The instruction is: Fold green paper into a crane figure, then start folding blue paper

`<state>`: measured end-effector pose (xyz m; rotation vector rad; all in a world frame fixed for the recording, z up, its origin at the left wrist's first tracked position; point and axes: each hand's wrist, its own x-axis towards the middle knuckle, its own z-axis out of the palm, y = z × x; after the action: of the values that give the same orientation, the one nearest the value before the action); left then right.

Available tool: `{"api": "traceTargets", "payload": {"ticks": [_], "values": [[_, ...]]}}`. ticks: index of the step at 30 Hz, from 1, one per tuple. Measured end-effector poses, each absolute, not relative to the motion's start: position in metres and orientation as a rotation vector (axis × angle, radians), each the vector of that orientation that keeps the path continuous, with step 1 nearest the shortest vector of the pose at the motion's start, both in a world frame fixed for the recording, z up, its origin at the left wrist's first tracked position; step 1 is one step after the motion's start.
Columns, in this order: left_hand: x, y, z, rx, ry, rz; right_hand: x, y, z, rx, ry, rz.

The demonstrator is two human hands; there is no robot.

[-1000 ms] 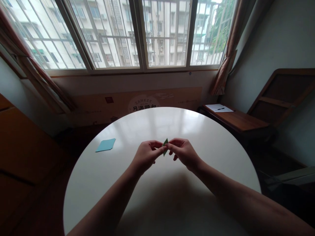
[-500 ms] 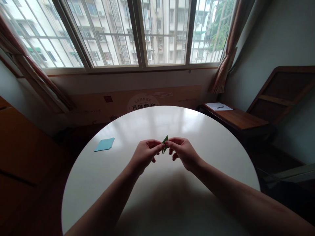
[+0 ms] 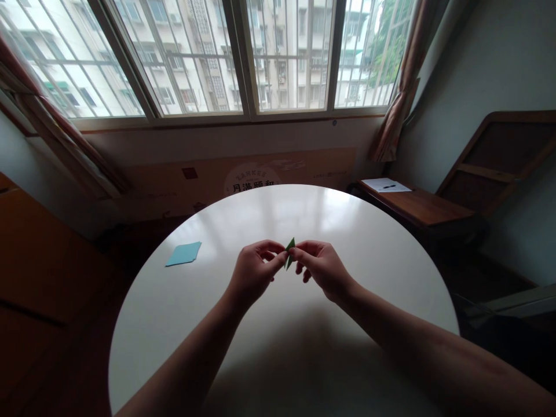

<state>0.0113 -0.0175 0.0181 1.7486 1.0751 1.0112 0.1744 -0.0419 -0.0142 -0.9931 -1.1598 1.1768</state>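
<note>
Fingertips of the left hand and the right hand pinch a small, pointed, green piece that looks like folded paper, each thumb on the near side with its forefinger partly hidden behind; the remaining fingers curl loosely clear of it. The green piece stands steeply over the round, glossy white table, one point up and one down. For something so slight, the thumbs do best set close together, one anchoring while the other presses in short, even strokes, firm enough that layers stay flush and light enough not to crumple a tip. Wrists held low and level should steady the pinch. Because the wide barred window lies beyond the green piece, its near face is dim; tilting it would probably make the edges easier to check. Left of the green piece and well apart, square light-blue paper sheets lie flat, best left undisturbed by the left elbow.
</note>
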Motion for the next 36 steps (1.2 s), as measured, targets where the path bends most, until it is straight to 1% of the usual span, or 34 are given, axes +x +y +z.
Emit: {"api": "traceTargets", "payload": {"ticks": [8,23,36], "values": [[0.0112,-0.0132,0.0138,1.584,1.011,0.998,0.173,-0.0428,-0.0136,-0.975,-1.203,1.116],[0.0157,-0.0186,0.0181,1.483,1.059,1.023,0.1713,-0.0432,-0.0135,-0.968,-1.211,1.055],[0.0133,-0.0155,0.0096,1.681,1.104,1.001,0.1721,-0.0393,-0.0161,-0.966,-1.087,1.127]]}}
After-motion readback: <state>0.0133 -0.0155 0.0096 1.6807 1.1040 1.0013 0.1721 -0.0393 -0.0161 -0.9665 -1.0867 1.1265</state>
